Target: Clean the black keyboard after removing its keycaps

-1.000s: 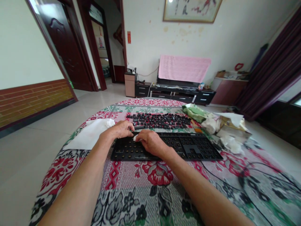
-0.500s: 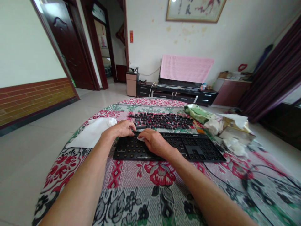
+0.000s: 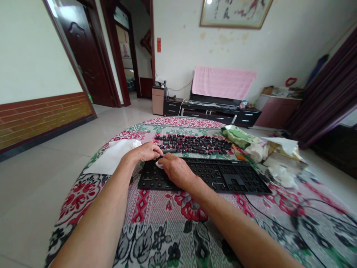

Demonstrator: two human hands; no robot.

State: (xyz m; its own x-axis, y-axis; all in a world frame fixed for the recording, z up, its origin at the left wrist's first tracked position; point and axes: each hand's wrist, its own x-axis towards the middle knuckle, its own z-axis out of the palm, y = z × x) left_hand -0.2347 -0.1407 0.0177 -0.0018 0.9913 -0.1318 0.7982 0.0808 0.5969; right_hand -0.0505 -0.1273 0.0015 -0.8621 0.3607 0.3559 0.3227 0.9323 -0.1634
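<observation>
The right hand (image 3: 178,171) is pinching tissue (image 3: 159,165) on the keyboard (image 3: 206,172), probably needing light pressure; the left hand (image 3: 147,151) is resting curled at its far edge, hold unclear.

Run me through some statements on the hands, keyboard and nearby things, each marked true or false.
1. The right hand holds a white wad over the keyboard. True.
2. Every keycap is fitted in place. False: many loose black keycaps lie beyond the keyboard.
3. A black cable emerges at the keyboard's near side. True.
4. The left hand grips that cable. False: the left hand is by the keyboard's far edge, toward its left end.
</observation>
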